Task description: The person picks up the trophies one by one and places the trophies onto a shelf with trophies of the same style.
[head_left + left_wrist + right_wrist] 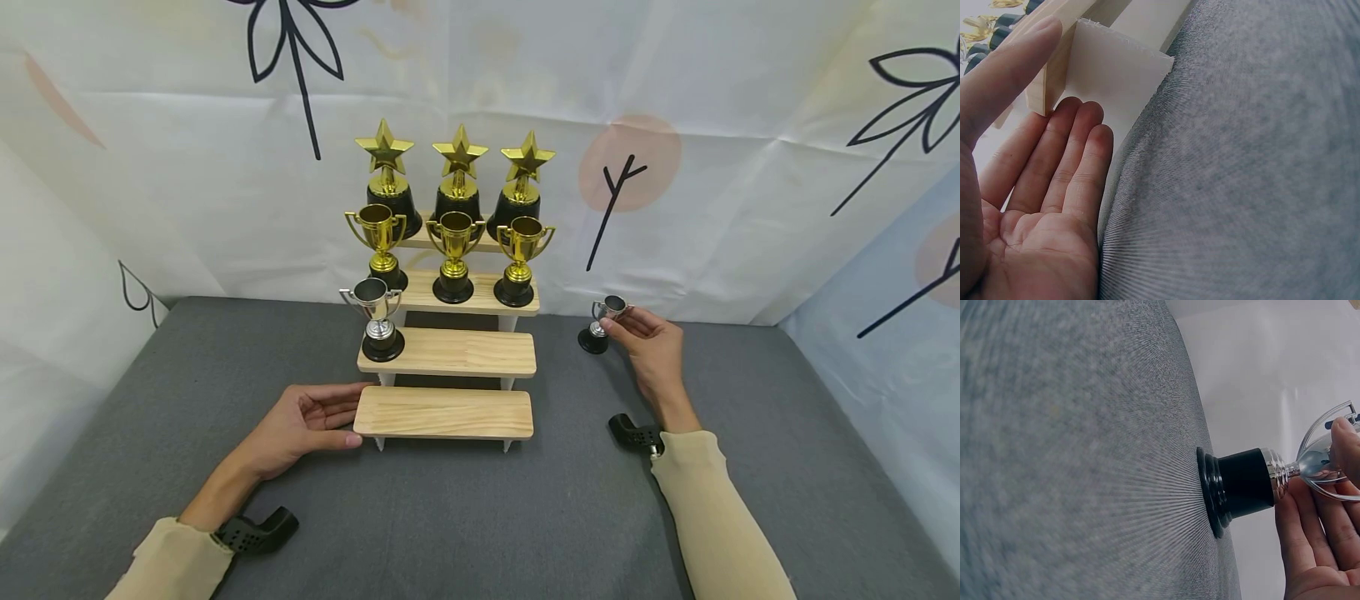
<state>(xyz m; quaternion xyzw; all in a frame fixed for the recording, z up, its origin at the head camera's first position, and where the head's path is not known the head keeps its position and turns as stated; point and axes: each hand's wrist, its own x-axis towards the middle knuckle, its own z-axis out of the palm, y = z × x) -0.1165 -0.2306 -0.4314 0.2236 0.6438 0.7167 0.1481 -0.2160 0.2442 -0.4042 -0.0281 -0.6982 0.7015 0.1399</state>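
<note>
In the head view my right hand [651,354] pinches a small silver trophy cup [597,327] between thumb and fingers, right of a stepped wooden stand [446,412]. Its black base [1244,482] faces the grey tabletop; whether they touch I cannot tell. My left hand [303,429] is at the left end of the stand's lowest step, fingers extended and thumb apart. In the left wrist view its fingertips [1088,112] lie by the white support [1113,65] beneath the wooden step. Another silver trophy cup [378,321] stands at the left of the second step from the bottom.
Three gold trophy cups [453,258] line the third step. Behind them, three gold star trophies [459,171] stand on the top step. The stand rests on a grey cloth-covered table [570,508], with a patterned white cloth backdrop [735,167] behind.
</note>
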